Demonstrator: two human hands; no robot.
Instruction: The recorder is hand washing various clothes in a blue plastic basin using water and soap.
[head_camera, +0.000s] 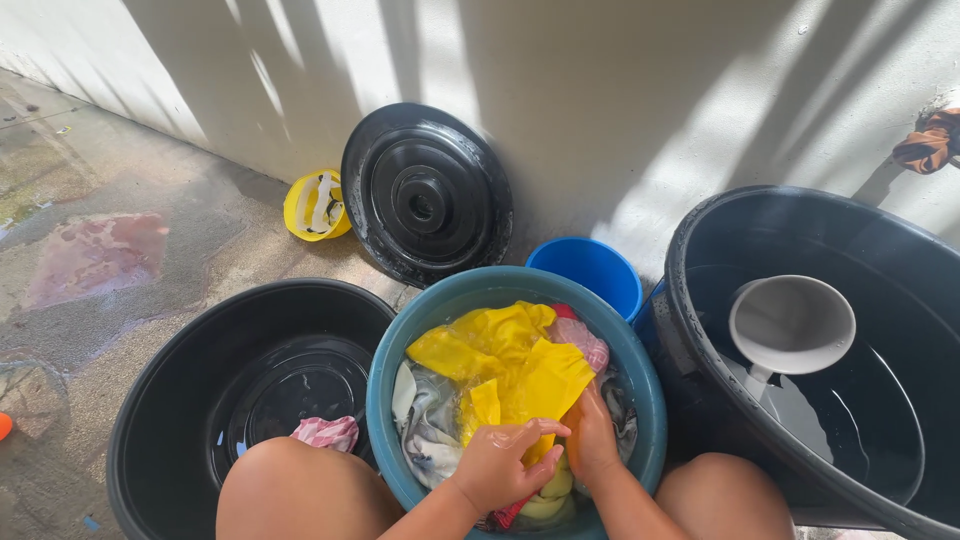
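A teal basin (400, 370) sits between my knees, full of wet laundry. A bright yellow cloth (505, 360) lies on top, over grey-white and pink pieces. My left hand (500, 462) is curled on the near part of the yellow cloth. My right hand (592, 432) presses into the same cloth right beside it. Both hands grip the fabric at the basin's near side.
A black basin (170, 400) on the left holds a little water and a pink checked cloth (327, 432). A large black tub (900, 330) on the right has water and a grey scoop (790, 325). Behind stand a blue bucket (590, 270), a black lid (425, 195) and a yellow container (315, 205) by the wall.
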